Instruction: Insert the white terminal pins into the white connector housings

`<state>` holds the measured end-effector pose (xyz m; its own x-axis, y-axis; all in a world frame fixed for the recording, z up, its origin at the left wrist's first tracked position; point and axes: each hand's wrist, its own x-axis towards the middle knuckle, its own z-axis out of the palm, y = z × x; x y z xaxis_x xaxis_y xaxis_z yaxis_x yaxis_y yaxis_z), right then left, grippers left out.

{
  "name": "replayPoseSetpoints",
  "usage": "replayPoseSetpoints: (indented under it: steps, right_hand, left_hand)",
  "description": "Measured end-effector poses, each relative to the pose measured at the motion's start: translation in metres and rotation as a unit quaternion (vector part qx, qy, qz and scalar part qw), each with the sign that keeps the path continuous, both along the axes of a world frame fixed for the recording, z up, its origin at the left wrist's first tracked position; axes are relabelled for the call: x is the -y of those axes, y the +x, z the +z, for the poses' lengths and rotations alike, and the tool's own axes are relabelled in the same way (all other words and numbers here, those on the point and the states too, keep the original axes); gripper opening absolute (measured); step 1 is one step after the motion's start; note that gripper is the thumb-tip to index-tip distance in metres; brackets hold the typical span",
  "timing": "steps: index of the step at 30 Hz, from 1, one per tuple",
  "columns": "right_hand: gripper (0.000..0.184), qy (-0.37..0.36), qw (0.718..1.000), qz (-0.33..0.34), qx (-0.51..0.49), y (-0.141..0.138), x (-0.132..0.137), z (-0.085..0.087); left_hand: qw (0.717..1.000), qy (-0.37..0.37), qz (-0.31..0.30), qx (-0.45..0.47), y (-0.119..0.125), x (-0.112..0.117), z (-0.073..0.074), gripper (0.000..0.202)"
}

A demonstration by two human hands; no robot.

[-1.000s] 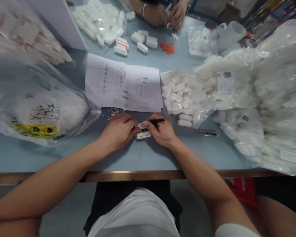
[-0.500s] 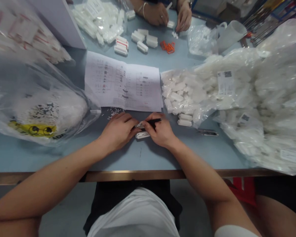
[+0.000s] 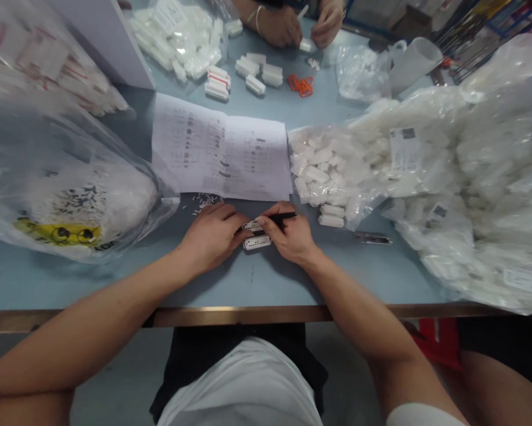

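My left hand [image 3: 215, 234] rests on the table with its fingertips closed on the left end of a white plastic piece with rows of small holes [image 3: 257, 242]. A second holed strip [image 3: 251, 225] lies just behind it, with a dark band between the two. Opposite, my right hand [image 3: 292, 236] pinches a slim black tool [image 3: 286, 217]; its working tip is hidden by the fingers, so its kind is unclear. The right thumb lies by the holed strips. Small white slivers [image 3: 203, 203] are scattered behind my left hand.
Behind my hands lies a printed instruction sheet [image 3: 221, 148]. Bags of white parts [image 3: 328, 165] crowd the right, near metal tweezers [image 3: 373, 238]. On the left is a clear bag [image 3: 83, 207]. Across the table, a co-worker's hands [image 3: 287, 26] work near orange clips [image 3: 300, 85].
My right hand and the black tool have shifted slightly to the right, showing more of the front holed piece. My left hand stays put. The co-worker's hand has moved away from small white bits.
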<state>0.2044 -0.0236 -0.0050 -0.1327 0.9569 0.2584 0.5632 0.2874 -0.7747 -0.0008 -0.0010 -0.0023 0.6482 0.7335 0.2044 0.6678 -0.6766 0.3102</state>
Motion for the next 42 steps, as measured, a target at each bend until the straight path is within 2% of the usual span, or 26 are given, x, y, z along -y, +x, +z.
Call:
replayPoseSetpoints:
  steps: [7, 21, 30, 33, 38, 42]
  right_hand:
    - [0.022, 0.007, 1.0, 0.024, 0.019, -0.0015, -0.0001, 0.0014]
    - [0.017, -0.003, 0.998, 0.028, 0.061, -0.0033, -0.0014, 0.0036]
    - [0.018, 0.017, 0.994, 0.038, 0.103, -0.0063, -0.0014, -0.0016]
    - [0.02, 0.026, 0.996, 0.035, 0.083, -0.0059, -0.0008, -0.002]
    - [0.028, -0.004, 1.0, 0.009, 0.021, -0.0031, -0.0001, -0.0009]
    - [0.03, 0.001, 1.0, 0.012, 0.023, -0.0034, -0.0003, 0.0001]
  left_hand:
    - [1.0, -0.007, 0.0, 0.003, 0.0005, 0.0007, 0.0012, 0.027]
    - [1.0, -0.012, 0.004, -0.012, 0.0013, 0.0009, 0.0023, 0.029]
    - [1.0, -0.002, -0.001, -0.021, 0.001, 0.001, 0.0017, 0.031]
    - [1.0, 0.0, 0.0, -0.018, 0.0011, 0.001, 0.0016, 0.032]
    - [1.0, 0.001, 0.002, -0.018, 0.0019, 0.0015, 0.0018, 0.028]
    - [1.0, -0.003, 0.001, -0.02, 0.0022, 0.0017, 0.0018, 0.027]
